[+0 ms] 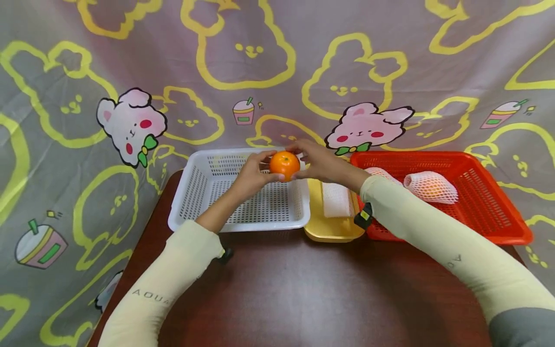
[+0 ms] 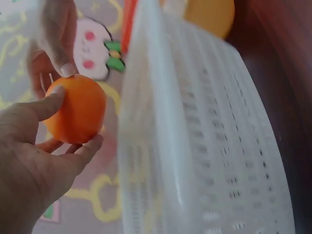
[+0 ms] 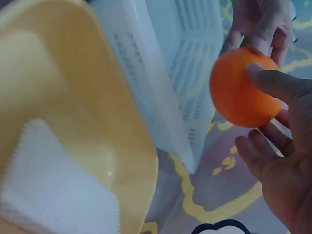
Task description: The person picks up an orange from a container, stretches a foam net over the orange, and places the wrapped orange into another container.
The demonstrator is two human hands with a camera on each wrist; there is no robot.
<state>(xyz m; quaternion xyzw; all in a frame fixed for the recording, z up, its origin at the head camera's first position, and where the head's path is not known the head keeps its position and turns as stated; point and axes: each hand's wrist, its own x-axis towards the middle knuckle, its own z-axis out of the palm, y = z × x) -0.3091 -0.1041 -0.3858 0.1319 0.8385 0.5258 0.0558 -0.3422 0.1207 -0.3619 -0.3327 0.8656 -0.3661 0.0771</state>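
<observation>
An orange (image 1: 284, 166) is held up between both hands, over the right end of the white plastic basket (image 1: 260, 225). My left hand (image 1: 253, 177) grips it from the left; in the left wrist view the thumb lies on its near side, with fingers curled underneath. From the other side my right hand (image 1: 320, 163) holds the same orange (image 3: 241, 87), its thumb pressed on the skin in the right wrist view. The fruit is bare, with no net around it. Below the right hand, a yellow tray (image 1: 314, 212) contains white foam nets (image 1: 336, 200).
At the right stands a red basket (image 1: 490, 202) with a net-wrapped orange fruit (image 1: 430, 187) and another net partly behind the right forearm. The containers line the back of a dark brown table (image 1: 295, 289). A patterned cloth (image 1: 277, 58) hangs behind them.
</observation>
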